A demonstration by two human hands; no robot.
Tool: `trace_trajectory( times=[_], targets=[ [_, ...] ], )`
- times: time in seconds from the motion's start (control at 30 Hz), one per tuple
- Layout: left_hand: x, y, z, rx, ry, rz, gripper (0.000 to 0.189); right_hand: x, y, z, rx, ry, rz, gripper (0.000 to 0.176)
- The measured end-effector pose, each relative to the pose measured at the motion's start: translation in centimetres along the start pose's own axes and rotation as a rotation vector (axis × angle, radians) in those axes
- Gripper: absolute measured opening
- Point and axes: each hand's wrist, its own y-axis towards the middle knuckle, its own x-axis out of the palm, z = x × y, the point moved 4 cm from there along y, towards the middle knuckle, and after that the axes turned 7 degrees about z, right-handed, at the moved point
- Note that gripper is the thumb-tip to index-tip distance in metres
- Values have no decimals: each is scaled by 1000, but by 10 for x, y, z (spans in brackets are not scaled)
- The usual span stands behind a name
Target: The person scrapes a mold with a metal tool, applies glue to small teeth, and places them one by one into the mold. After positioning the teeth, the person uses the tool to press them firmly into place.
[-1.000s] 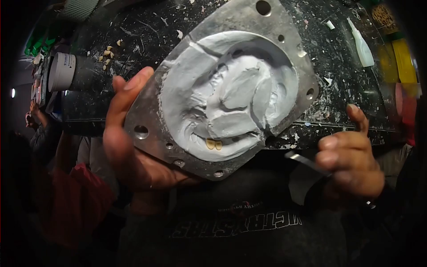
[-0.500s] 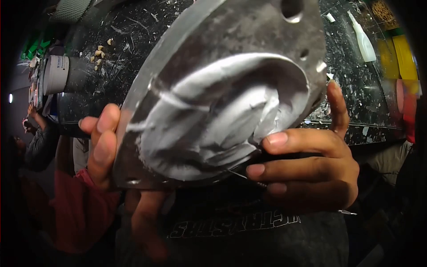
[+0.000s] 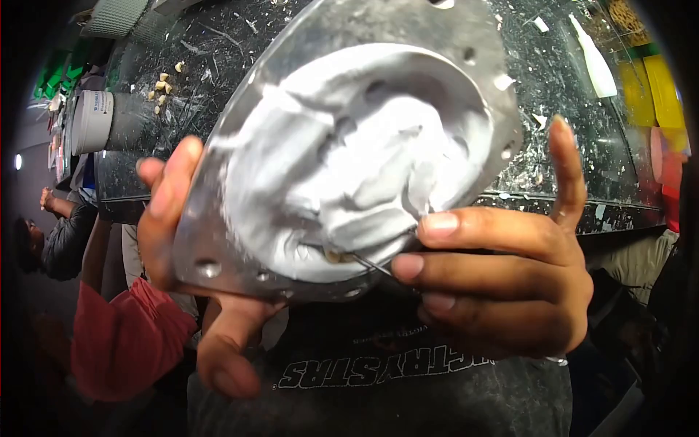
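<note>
A metal plate (image 3: pixel 408 25) with holes fills the middle of the view, tilted. White, smooth-looking material (image 3: pixel 262 175) fills its large oval recess, with folds and hollows. My left hand (image 3: pixel 164 218) grips the plate's lower left edge, fingers on the left side and thumb below. In my right hand (image 3: pixel 502 269) is a thin metal tool (image 3: pixel 373 264), pinched between the fingers, one finger raised. The tool reaches into the lower part of the white material, beside a small brownish spot (image 3: pixel 336 256).
Small beige pieces (image 3: pixel 162 87) and a white tub (image 3: pixel 92 121) are on the scratched black table (image 3: pixel 196 116) at left. A white squeeze bottle (image 3: pixel 593 62) lies at right, near yellow containers (image 3: pixel 661 91). Another person (image 3: pixel 54 240) is at far left.
The plate has tilted and shifted a little up and left, showing more of its lower rim and the tool. My left thumb shows more clearly below it. My right hand has moved slightly.
</note>
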Motion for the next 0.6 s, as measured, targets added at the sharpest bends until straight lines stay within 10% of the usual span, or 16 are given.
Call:
trace_trajectory(
  times=[0.27,0.6],
  targets=[
    [0,19,10,8,-488,-809,58,0,43,-14,10,-154,-214,16],
    [4,23,13,-97,-567,-943,63,3,49,-20,-21,-212,-208,18]
  ],
)
